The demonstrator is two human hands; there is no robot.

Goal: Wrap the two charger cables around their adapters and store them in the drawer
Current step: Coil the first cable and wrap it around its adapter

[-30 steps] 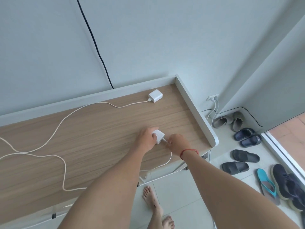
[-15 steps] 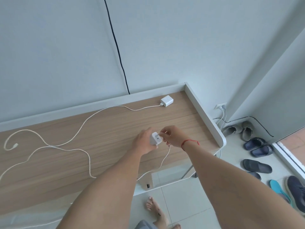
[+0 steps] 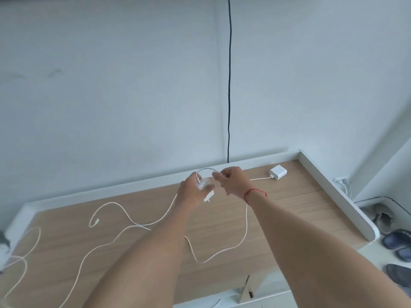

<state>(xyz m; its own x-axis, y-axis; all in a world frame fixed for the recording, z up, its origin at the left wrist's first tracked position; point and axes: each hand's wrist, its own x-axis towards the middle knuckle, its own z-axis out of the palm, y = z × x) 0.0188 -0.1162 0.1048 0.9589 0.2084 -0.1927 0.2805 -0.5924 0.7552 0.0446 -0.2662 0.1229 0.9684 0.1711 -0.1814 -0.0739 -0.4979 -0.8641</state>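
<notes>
Adapter one (image 3: 204, 184), a small white block, is in my left hand (image 3: 191, 193), raised just above the desk (image 3: 300, 210) near its back rail. My left fingers (image 3: 208, 187) curl round the body, and what look like its prongs show below the palm. My right hand (image 3: 232, 181) is just beside it, its fingers pinching the cable (image 3: 208, 169) close to the plug, so a short arc of cord stands between the two hands. The rest of this cable drops past my right wrist and lies in a loose loop on the desk. Adapter two (image 3: 278, 172) lies flat near the right back corner, well apart from my hands, with the second cable (image 3: 259, 179) running left from it, untouched. The drawer is not plainly in view.

Handling, as I judge it: the adapter is light, hard and smooth, so a grip across its flat sides suits it. The cable is thin, soft and springy, and will likely slip off the block unless each turn is laid under light tension. The best hold is a pinch near the block, sliding along as cord is taken up. The joint at the plug should not be bent sharply.
</notes>
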